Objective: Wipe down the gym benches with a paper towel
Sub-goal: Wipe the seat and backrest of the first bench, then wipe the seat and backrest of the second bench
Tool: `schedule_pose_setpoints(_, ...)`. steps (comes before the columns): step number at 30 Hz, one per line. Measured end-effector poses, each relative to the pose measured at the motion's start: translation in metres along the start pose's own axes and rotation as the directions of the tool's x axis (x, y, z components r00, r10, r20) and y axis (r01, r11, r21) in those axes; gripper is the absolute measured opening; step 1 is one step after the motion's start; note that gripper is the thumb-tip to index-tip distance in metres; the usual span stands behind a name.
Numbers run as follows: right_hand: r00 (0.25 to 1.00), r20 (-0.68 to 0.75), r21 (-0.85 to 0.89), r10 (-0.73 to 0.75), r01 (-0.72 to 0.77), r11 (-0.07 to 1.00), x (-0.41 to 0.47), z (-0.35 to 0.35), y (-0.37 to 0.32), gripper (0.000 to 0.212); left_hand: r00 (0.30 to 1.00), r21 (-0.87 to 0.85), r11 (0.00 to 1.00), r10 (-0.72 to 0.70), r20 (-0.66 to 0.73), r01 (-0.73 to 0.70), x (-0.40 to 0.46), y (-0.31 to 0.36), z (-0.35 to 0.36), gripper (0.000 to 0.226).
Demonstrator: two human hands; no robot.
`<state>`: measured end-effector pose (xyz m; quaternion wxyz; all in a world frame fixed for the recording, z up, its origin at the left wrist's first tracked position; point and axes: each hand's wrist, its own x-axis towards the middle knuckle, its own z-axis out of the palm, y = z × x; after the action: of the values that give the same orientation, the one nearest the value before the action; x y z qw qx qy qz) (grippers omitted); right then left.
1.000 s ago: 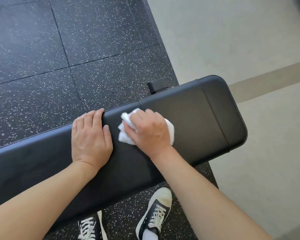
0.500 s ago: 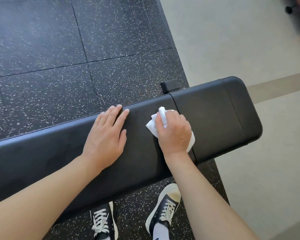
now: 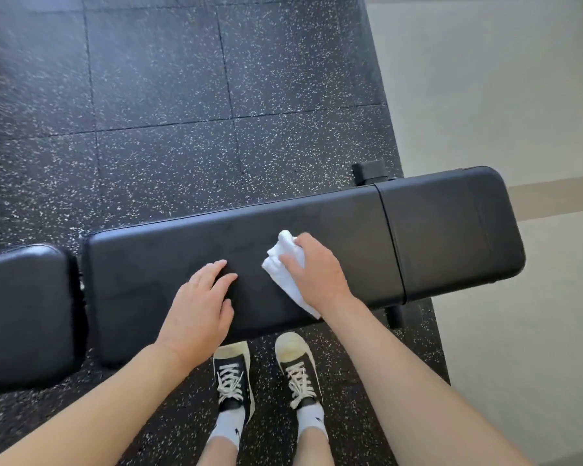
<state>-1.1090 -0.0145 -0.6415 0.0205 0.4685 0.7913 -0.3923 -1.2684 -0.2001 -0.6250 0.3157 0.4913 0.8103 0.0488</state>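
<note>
Two bare hands are down on the long black bench pad [image 3: 169,260], a smooth, matte vinyl slab with rounded corners. The right hand [image 3: 317,274] lies on top of a crumpled white paper towel [image 3: 283,264], its fingers curled over the wad and pressing it to the pad; a flatter tail of the towel sticks out under the wrist toward the near edge. The left hand [image 3: 199,311] rests just beside it, apart from the towel, palm down with fingers straight and slightly spread, holding nothing.

Past the right hand, a thin seam crosses the upholstery, and beyond it sits a shorter end section [image 3: 451,230] of the same dark padding. Out past the left hand, across a narrow gap, is a separate cushion [image 3: 24,311], glossier and more puffed.

Below both wrists stand two black canvas sneakers [image 3: 233,381] with white laces and pale rubber toe caps, worn with white socks. They stand on rubber floor tiles [image 3: 155,79], black and flecked with white. Beyond the right hand the floor turns to a smooth, pale surface [image 3: 502,79] with a tan stripe.
</note>
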Motion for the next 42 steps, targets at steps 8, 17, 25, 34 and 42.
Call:
schedule_pose_setpoints(8, 0.994, -0.106, 0.056, -0.035, 0.041, 0.998, -0.056, -0.096, -0.079, 0.019, 0.988, -0.278, 0.950, -0.123, 0.095, 0.145, -0.061, 0.032, -0.100, 0.032)
schedule_pose_setpoints(17, 0.943, -0.256, -0.047, -0.214, 0.209, 0.977, -0.098, -0.221, -0.214, 0.023, 0.983, -0.277, 0.948, -0.174, -0.051, 0.154, -0.135, 0.071, -0.259, 0.035)
schedule_pose_setpoints(25, 0.863, -0.371, -0.026, -0.342, 0.358, 0.933, -0.126, -0.316, -0.305, 0.024, 0.940, -0.266, 0.960, -0.172, -0.294, 0.093, -0.186, 0.107, -0.393, 0.036)
schedule_pose_setpoints(34, 0.755, -0.417, -0.010, -0.506, 0.552, 0.833, -0.166, -0.380, -0.382, 0.021, 0.799, -0.332, 0.937, -0.282, -0.531, 0.111, -0.283, 0.125, -0.470, 0.035)
schedule_pose_setpoints(42, 0.689, -0.334, -0.012, -0.643, 0.679, 0.734, -0.182, -0.378, -0.446, 0.018, 0.625, -0.336, 0.913, -0.403, -0.669, 0.230, -0.365, 0.118, -0.482, 0.036)
